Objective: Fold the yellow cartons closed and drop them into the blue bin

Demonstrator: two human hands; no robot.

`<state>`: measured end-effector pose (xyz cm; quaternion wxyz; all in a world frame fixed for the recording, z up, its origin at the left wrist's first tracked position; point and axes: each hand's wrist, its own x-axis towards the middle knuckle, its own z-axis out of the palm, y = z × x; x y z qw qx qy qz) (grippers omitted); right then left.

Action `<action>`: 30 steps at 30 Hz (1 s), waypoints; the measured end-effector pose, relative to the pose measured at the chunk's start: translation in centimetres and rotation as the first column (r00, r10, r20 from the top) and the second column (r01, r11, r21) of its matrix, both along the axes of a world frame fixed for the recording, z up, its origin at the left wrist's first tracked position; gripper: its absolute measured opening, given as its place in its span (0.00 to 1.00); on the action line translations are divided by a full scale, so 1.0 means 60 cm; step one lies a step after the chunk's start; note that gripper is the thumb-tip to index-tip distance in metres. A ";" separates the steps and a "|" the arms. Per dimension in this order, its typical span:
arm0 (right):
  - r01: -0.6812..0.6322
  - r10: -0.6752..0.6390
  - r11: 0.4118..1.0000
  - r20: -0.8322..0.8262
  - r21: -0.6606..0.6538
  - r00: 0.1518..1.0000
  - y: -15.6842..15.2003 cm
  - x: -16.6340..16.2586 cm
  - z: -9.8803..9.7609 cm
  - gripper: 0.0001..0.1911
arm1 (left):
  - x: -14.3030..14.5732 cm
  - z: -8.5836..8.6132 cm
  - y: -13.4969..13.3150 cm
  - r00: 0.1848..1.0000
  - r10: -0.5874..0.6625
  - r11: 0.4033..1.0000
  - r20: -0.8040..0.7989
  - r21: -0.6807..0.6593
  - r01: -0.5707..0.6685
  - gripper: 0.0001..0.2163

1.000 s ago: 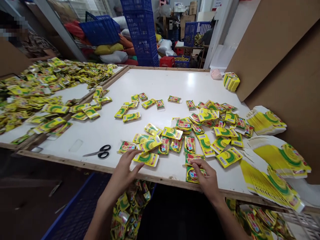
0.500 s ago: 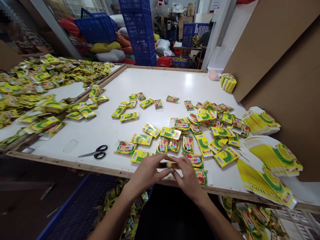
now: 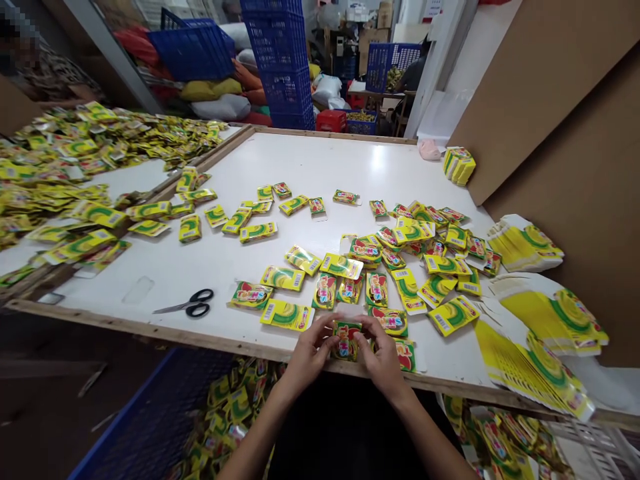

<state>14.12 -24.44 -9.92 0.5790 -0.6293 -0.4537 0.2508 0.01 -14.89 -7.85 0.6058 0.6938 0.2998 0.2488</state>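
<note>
"At the white table's (image 3: 310, 160) near edge, where does the small printed box (image 3: 347, 342) lie?"

"Between 2 bare hands: left hand (image 3: 309, 350) at its left side, right hand (image 3: 382, 352) at its right, neither nearer."

"And its long axis?"

"Pointing away from the wearer, between the thumbs; a white flap (image 3: 351, 310) shows just beyond the fingertips."

"How wide are the fingers?"

"Curled in, parted only by the box they grip. Scissors (image 3: 193, 305) rest well left of them."
</note>
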 end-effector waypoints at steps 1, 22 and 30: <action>-0.030 0.030 1.000 0.041 -0.005 0.999 0.003 0.005 0.004 0.10 | 0.001 0.002 0.003 1.000 -0.017 1.000 -0.013 0.005 0.017 0.15; 0.076 -0.082 0.996 0.139 0.051 0.987 0.021 0.014 0.021 0.08 | 0.045 -0.001 -0.001 0.981 0.175 0.979 0.090 0.093 -0.183 0.08; 0.086 -0.091 0.995 0.128 0.046 0.988 0.015 0.018 0.019 0.08 | 0.044 0.000 0.003 0.983 0.150 0.984 0.103 0.081 -0.159 0.08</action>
